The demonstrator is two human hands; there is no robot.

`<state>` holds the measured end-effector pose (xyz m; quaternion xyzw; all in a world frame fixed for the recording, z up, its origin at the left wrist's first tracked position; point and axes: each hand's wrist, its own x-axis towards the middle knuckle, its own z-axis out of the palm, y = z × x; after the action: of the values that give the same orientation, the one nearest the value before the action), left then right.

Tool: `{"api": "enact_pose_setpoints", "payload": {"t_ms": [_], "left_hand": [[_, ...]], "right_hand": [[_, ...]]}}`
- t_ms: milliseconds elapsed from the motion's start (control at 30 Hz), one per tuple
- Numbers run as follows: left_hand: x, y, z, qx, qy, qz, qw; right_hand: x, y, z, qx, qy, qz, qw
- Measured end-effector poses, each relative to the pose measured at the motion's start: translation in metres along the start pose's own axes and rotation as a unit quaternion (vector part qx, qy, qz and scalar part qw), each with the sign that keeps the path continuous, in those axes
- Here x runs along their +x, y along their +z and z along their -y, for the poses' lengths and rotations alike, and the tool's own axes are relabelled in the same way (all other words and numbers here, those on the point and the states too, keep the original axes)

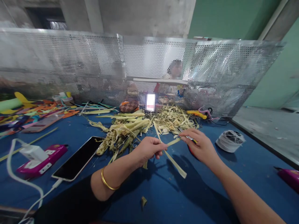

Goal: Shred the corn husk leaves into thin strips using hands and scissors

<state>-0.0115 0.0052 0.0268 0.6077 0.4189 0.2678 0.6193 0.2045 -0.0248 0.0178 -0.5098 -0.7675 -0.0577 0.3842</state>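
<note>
My left hand (150,150) is closed in a pinch over the blue tabletop, with pale yellow-green husk strips (175,165) crossing at its fingertips. One strip slants down to the right, and another end reaches toward my right hand (199,144). That hand is wrapped round a pair of scissors (193,140). Their metal part shows near the strip's end, while the fingers hide much of the handles. Just beyond my left hand lies a heap of long husks (127,129). Behind both hands is a pile of shredded scraps (174,118).
A charging phone (78,158) and purple power strip (44,161) with white cables lie at left. White string (230,141) stands right. A perforated metal screen (98,65) closes off the back, with a person behind it. Coloured strips (46,107) cover the far left.
</note>
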Motion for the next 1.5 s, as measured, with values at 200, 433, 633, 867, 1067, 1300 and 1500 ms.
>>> {"api": "enact_pose_setpoints", "payload": {"t_ms": [200, 433, 633, 867, 1067, 1300, 1500], "left_hand": [[0.008, 0.001, 0.008, -0.197, -0.026, -0.021, 0.980], [0.013, 0.001, 0.013, -0.294, -0.049, -0.022, 0.954], [0.012, 0.004, 0.014, -0.299, -0.050, -0.054, 0.951], [0.011, 0.015, 0.021, -0.269, -0.007, -0.086, 0.959], [0.015, 0.010, 0.023, -0.264, -0.005, -0.067, 0.962], [0.012, 0.000, 0.009, -0.274, -0.030, -0.053, 0.960], [0.014, 0.003, 0.014, -0.157, 0.021, -0.103, 0.982]], "right_hand": [[-0.009, 0.005, 0.040, -0.136, -0.198, -0.034, 0.970], [-0.017, 0.035, 0.056, -0.168, -0.290, 0.117, 0.935], [-0.020, 0.041, 0.053, -0.129, -0.284, 0.072, 0.947], [-0.023, 0.043, 0.063, -0.036, -0.291, 0.040, 0.955], [-0.019, 0.038, 0.061, -0.055, -0.315, 0.051, 0.946], [-0.012, 0.030, 0.033, -0.162, -0.123, -0.066, 0.977], [-0.013, 0.036, 0.031, -0.112, -0.098, 0.073, 0.986]]}}
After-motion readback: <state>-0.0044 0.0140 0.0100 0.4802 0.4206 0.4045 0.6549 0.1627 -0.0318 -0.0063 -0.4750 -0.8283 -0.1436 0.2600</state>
